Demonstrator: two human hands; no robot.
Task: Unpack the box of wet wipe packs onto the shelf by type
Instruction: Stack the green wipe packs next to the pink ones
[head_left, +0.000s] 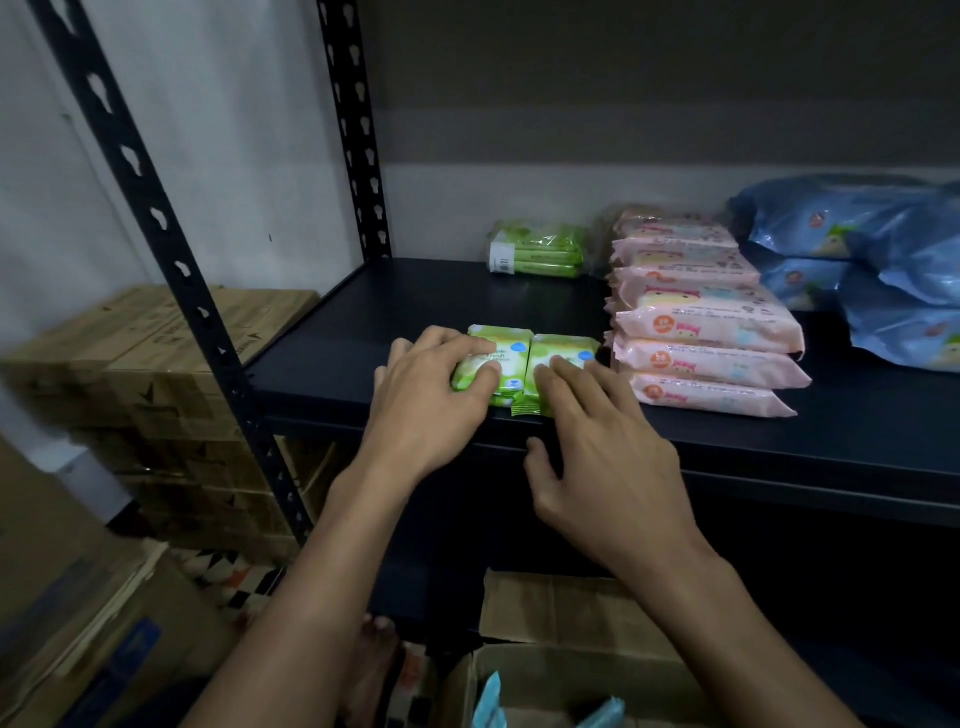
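Two small green wet wipe packs lie side by side near the front edge of the dark shelf. My left hand rests with spread fingers on the left green pack. The fingertips of my right hand touch the right green pack, and its thumb hangs over the shelf edge. A wrapped bundle of green packs stands at the back. Pink packs are stacked to the right, blue packs beyond them. The open cardboard box sits below with light blue packs inside.
A black slotted upright of the rack crosses the left foreground, a second one stands at the back. Stacked brown cartons fill the floor to the left. A bare foot shows beside the box.
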